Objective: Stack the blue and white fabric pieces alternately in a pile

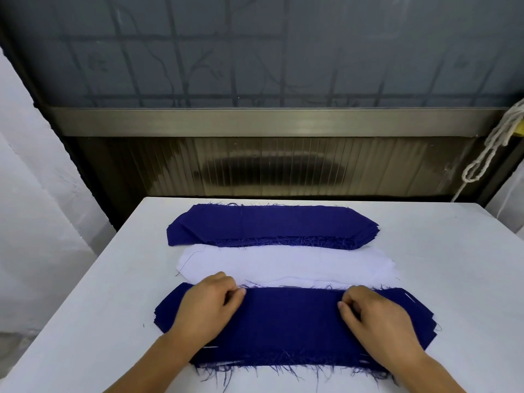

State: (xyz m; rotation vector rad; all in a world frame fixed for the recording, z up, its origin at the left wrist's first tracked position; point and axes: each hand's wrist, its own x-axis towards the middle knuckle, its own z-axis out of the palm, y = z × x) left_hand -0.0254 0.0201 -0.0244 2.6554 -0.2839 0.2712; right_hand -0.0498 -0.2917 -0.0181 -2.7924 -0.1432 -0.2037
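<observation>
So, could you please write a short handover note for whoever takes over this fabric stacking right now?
Left hand and right hand: both rest on the near pile, fingers curled at its far edge; whether they pinch cloth is unclear.
Near pile: blue piece on top, white edges showing lower down, so alternating has begun.
White pieces: lying in the middle of the table.
Blue stack: at the far side, several layers.
Left: probably a white piece goes on next, then blue, until both supplies run out.

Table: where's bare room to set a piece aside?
Bare table right of the white stack, and a strip left of the near pile. The middle is crowded: far blue stack, white stack and near pile lie edge to edge.
</observation>
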